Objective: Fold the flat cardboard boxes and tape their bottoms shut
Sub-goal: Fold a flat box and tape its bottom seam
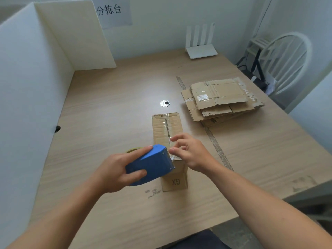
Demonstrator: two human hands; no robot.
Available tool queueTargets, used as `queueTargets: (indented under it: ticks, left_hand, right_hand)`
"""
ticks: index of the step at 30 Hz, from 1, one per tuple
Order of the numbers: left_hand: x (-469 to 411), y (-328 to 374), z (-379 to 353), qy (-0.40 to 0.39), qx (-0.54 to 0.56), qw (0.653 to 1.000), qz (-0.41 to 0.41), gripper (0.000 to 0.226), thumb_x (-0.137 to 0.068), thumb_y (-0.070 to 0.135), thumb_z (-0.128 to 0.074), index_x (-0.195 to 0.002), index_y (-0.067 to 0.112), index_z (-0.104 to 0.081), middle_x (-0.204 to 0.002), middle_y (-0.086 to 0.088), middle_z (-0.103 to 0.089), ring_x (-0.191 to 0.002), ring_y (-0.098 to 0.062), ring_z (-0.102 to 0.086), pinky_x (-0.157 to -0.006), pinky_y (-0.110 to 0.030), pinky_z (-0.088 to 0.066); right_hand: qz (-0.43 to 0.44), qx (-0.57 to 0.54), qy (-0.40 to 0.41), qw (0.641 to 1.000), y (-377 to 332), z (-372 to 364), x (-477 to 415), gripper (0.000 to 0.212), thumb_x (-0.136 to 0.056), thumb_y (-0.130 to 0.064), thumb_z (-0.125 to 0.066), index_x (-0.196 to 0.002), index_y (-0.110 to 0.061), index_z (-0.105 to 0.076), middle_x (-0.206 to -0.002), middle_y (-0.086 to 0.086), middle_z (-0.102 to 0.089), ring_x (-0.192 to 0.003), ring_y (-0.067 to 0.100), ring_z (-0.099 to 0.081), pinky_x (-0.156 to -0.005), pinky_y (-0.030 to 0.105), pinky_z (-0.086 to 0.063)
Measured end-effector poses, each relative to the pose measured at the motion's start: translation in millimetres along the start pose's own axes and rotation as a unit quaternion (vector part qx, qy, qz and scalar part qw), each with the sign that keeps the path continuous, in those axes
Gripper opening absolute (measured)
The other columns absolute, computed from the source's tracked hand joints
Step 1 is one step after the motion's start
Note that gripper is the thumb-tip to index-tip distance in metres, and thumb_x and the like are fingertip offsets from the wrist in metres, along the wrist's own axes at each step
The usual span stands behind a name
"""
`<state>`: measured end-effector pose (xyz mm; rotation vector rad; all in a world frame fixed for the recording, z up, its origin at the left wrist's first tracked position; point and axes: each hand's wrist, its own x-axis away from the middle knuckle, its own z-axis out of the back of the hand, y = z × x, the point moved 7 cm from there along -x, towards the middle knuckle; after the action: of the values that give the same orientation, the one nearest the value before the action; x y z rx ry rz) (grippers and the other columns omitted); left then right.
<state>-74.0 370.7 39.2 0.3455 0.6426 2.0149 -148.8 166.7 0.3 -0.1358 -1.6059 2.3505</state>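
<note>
Blue tape dispenser (150,164) gripped in the left hand (111,171), right hand (190,151) pinching clear tape (166,125) on the cardboard box (159,132).

left hand (115,173) grips tape dispenser (152,164) | right hand (190,151) fingers curled, hold unclear | both forearms extended

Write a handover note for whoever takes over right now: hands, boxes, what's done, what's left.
Left hand grips the blue tape dispenser, with its cutter over the near end of the folded box.
Right hand has its fingertips at the clear tape by the cutter; I cannot tell whether it is pinching or just touching.
Done: box folded, bottom up on the wooden table, tape laid along the seam.
Left: the tape looks uncut, so cut it and press the end down. Then do the stack of flat boxes on the right.
</note>
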Motion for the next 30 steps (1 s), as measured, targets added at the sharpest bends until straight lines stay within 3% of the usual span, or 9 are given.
queueTargets:
  ticks: [2,5,8,11,17,22,27,30]
  left_hand:
    - [-11,1,-2,-0.033,0.022,0.999,0.012,0.062,-0.073,0.063,-0.053,-0.125,0.082,-0.025,-0.101,0.031,-0.065,-0.084,0.007,-0.059,-0.072,-0.006,-0.042]
    - [-16,-4,0,-0.077,0.026,0.996,0.037,0.06,-0.068,0.064,-0.053,-0.118,0.085,-0.029,-0.106,0.033,-0.064,-0.09,0.006,-0.06,-0.074,-0.008,-0.044]
    - [-4,-26,7,-0.119,0.063,0.987,0.091,0.061,-0.066,0.065,-0.058,-0.122,0.079,-0.038,-0.118,0.032,-0.064,-0.103,0.004,-0.062,-0.089,-0.026,-0.052]
    - [-9,-35,6,-0.175,0.086,0.973,0.127,0.062,-0.066,0.064,-0.061,-0.126,0.07,-0.045,-0.122,0.031,-0.062,-0.109,0.0,-0.062,-0.094,-0.037,-0.051]
    - [-34,-33,2,-0.233,0.049,0.956,0.173,0.051,-0.07,0.052,-0.059,-0.12,0.06,-0.058,-0.106,0.027,-0.069,-0.094,0.002,-0.065,-0.088,-0.03,-0.051]
    - [-40,-36,-5,-0.259,0.031,0.943,0.207,0.049,-0.065,0.053,-0.057,-0.113,0.062,-0.061,-0.101,0.026,-0.07,-0.092,0.0,-0.066,-0.085,-0.027,-0.05]
    - [-43,-41,-11,-0.274,0.013,0.933,0.231,0.051,-0.066,0.054,-0.056,-0.117,0.059,-0.06,-0.107,0.021,-0.069,-0.096,-0.005,-0.065,-0.089,-0.031,-0.05]
    - [-45,-39,-14,-0.288,0.005,0.929,0.234,0.053,-0.066,0.054,-0.055,-0.119,0.058,-0.059,-0.109,0.021,-0.069,-0.096,-0.006,-0.064,-0.087,-0.03,-0.05]
  right_hand:
    - [-0.009,0.005,0.014,1.0,3,4,5,0.021,-0.09,-0.023,-0.072,-0.07,-0.018,-0.069,-0.118,-0.014,-0.057,-0.101,0.014,-0.064,-0.093,0.037,-0.05]
    - [-0.044,0.01,0.073,0.996,17,31,14,0.025,-0.091,-0.024,-0.07,-0.069,-0.013,-0.066,-0.114,-0.011,-0.059,-0.104,0.009,-0.059,-0.088,0.026,-0.043]
    - [-0.106,-0.053,0.104,0.987,47,65,27,0.025,-0.091,-0.021,-0.069,-0.071,-0.007,-0.069,-0.109,-0.007,-0.06,-0.099,0.012,-0.06,-0.094,0.038,-0.047]
    - [-0.158,-0.09,0.09,0.979,67,65,34,0.025,-0.093,-0.017,-0.066,-0.069,-0.011,-0.067,-0.1,-0.003,-0.063,-0.093,0.016,-0.06,-0.088,0.042,-0.052]
    - [-0.224,-0.112,0.105,0.962,91,46,29,0.024,-0.095,-0.025,-0.065,-0.076,-0.01,-0.06,-0.084,0.004,-0.059,-0.085,0.016,-0.053,-0.075,0.032,-0.051]
    - [-0.246,-0.059,0.104,0.962,107,36,25,0.029,-0.093,-0.034,-0.067,-0.075,-0.015,-0.054,-0.07,0.001,-0.049,-0.072,0.019,-0.048,-0.081,0.046,-0.053]
    - [-0.272,-0.05,0.08,0.958,114,25,21,0.027,-0.095,-0.034,-0.065,-0.078,-0.014,-0.056,-0.078,0.005,-0.053,-0.076,0.02,-0.049,-0.072,0.037,-0.047]
    - [-0.308,-0.084,0.029,0.947,117,12,23,0.027,-0.098,-0.038,-0.059,-0.083,-0.014,-0.061,-0.096,0.004,-0.059,-0.095,0.019,-0.052,-0.081,0.037,-0.047]
